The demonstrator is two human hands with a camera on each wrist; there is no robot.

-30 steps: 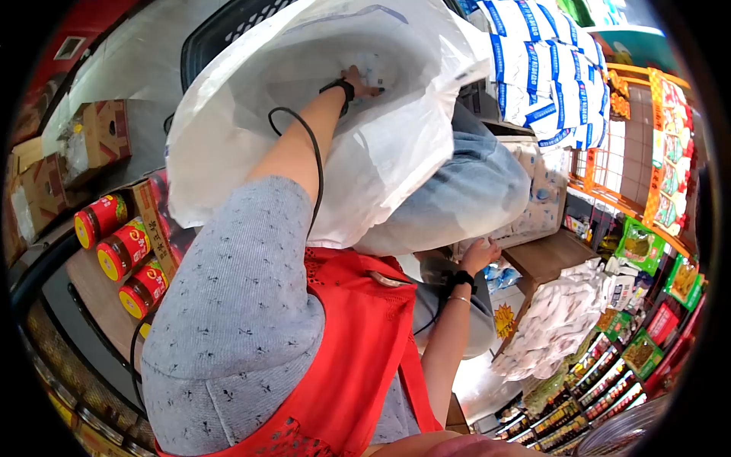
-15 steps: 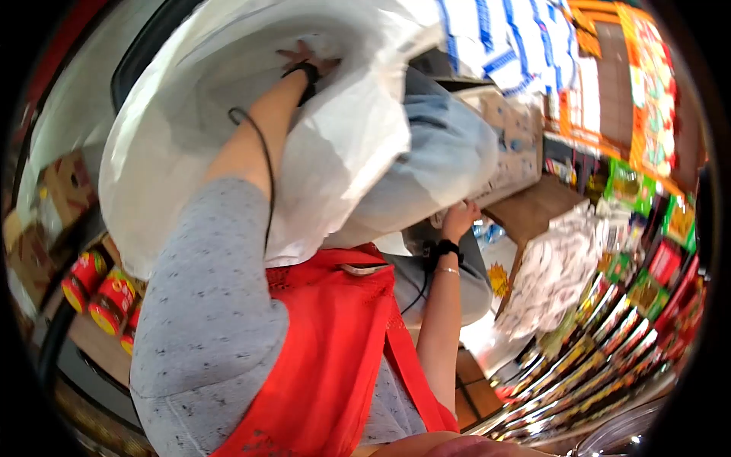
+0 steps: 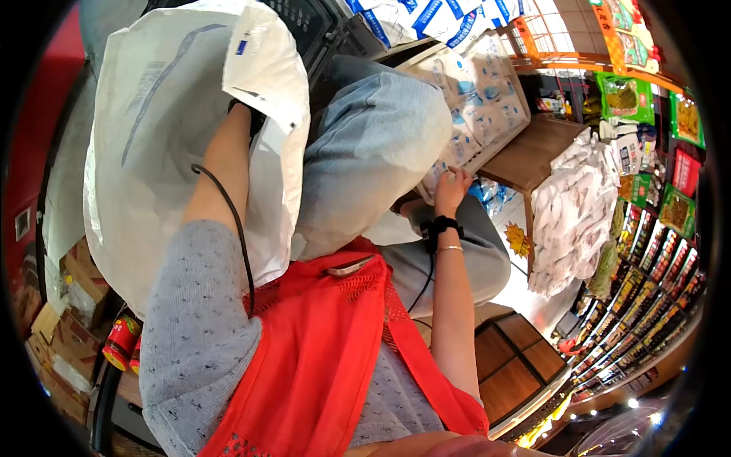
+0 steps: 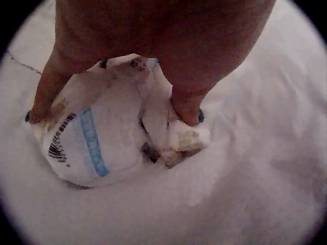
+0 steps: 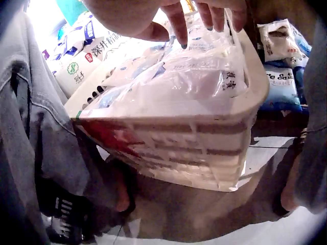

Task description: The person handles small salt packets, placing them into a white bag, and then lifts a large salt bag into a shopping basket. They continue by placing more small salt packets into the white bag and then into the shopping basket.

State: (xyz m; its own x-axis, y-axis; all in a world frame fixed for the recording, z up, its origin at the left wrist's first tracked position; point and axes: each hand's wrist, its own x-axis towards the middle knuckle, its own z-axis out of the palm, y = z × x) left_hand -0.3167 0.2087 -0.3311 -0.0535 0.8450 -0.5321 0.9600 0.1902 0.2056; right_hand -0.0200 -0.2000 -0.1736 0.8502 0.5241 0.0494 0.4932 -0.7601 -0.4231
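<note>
In the left wrist view my left hand (image 4: 158, 35) grips a white packet (image 4: 117, 138) with a barcode and a blue printed band, a digit bent down at either side of it. Around it is the pale inside of a big white plastic sack (image 3: 122, 221). Seen from the head, the left forearm reaches into this sack and its folded rim hides the hand. My right hand (image 3: 452, 184) hovers at the near end of a cream plastic basket (image 5: 248, 104). Its fingers hang loosely curved over clear-wrapped white packets (image 5: 189, 84), holding nothing.
Blue-and-white bags (image 3: 457, 19) are stacked beyond the basket. A dark crate (image 3: 304, 34) stands behind the sack. To the right are a brown stool (image 3: 537, 148), white packs (image 3: 579, 213) and shelves of goods. Red-labelled jars (image 3: 122, 343) and cartons (image 3: 80, 305) lie left.
The head view has swung, shifting the sack to the left. Its rim has folded over and now covers the left hand, which showed before. The right hand has come up to the basket's end.
</note>
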